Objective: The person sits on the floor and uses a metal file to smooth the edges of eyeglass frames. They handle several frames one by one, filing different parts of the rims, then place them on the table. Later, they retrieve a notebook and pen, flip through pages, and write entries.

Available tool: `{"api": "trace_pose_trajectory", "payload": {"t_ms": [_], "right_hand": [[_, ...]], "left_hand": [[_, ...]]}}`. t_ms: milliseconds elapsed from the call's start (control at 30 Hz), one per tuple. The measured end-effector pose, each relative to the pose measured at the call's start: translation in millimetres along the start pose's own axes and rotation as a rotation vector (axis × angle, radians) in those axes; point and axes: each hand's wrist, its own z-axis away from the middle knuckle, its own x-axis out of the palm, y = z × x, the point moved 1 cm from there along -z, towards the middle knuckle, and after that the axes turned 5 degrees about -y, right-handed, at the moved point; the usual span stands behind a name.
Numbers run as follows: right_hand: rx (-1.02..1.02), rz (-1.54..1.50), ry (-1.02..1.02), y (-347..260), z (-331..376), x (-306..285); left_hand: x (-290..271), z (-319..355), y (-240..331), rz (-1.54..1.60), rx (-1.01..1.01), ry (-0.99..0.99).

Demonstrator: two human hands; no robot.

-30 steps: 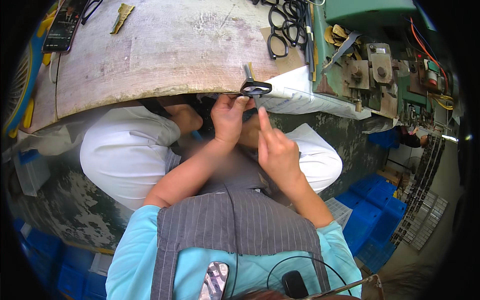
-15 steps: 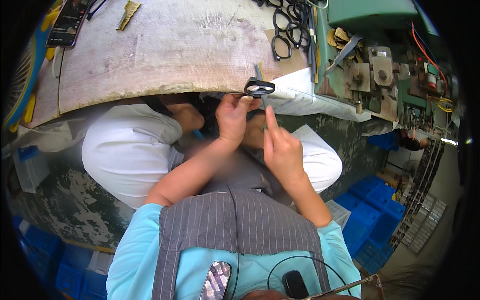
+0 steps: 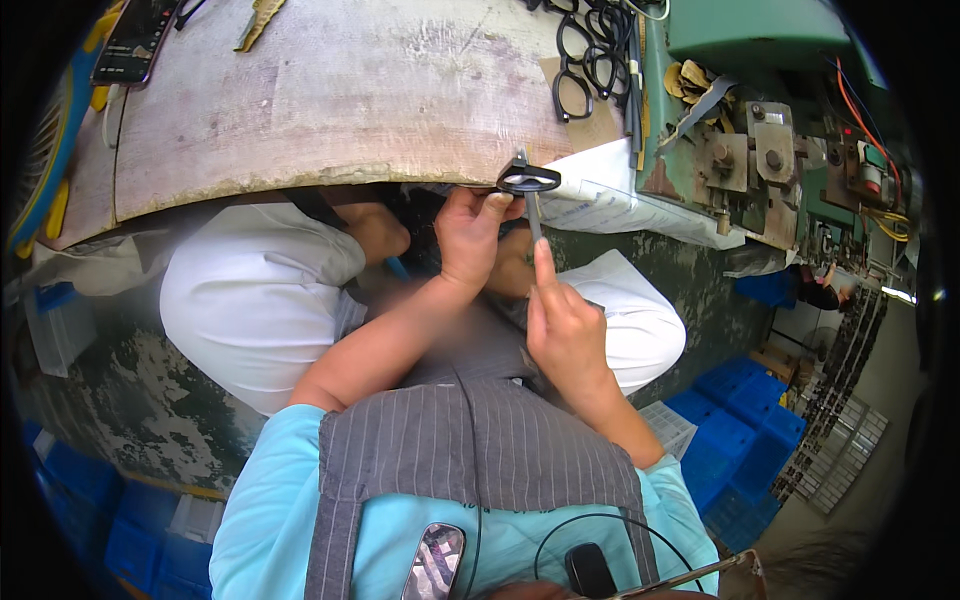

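Note:
At the table's front edge, my left hand [image 3: 467, 238] is closed, thumb and fingers pinching a black eyeglass frame [image 3: 543, 183]. A slim grey file [image 3: 533, 218] passes through one lens opening of that frame. My right hand [image 3: 566, 322] is closed round the lower end of the file, most of which the fingers hide. Its index finger lies stretched along the tool, pointing at the frame. The wooden table [image 3: 320, 110] has a worn, pale top, and its chipped edge is right beside the frame.
Several black eyeglass frames [image 3: 573, 97] lie at the table's back right, beside a green machine [image 3: 750, 30] with metal fixtures. White sheeting [image 3: 600, 195] hangs over the edge. A phone [image 3: 133, 45] and a blue-yellow fan [image 3: 50, 160] are at left. Blue crates [image 3: 735, 430] stand at lower right.
The file has slid back toward me through the lens opening, my right hand moving slightly down with it. My left hand still pinches the eyeglass frame, now a little farther right in view.

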Motion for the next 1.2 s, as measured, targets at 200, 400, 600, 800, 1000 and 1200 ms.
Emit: {"api": "trace_pose_trajectory", "payload": {"t_ms": [200,400,600,800,1000,1200], "right_hand": [[0.031,0.056,-0.017,2,-12,-6],[-0.007,0.023,-0.001,-5,-5,-8],[-0.012,-0.021,0.095,39,-31,15],[0.055,-0.225,-0.016,12,9,-29],[-0.062,-0.006,0.064,-1,1,-16],[-0.015,0.036,0.004,-5,12,-19]], "left_hand": [[1,1,2,0.026,-0.003,-0.024],[-1,0,-1,0.046,0.010,-0.020],[-7,-3,-1,0.046,-0.064,-0.066],[-6,-3,3,0.098,-0.086,-0.105],[-1,-2,-1,0.103,-0.013,-0.051],[2,-2,-1,0.128,-0.003,-0.040]]}}
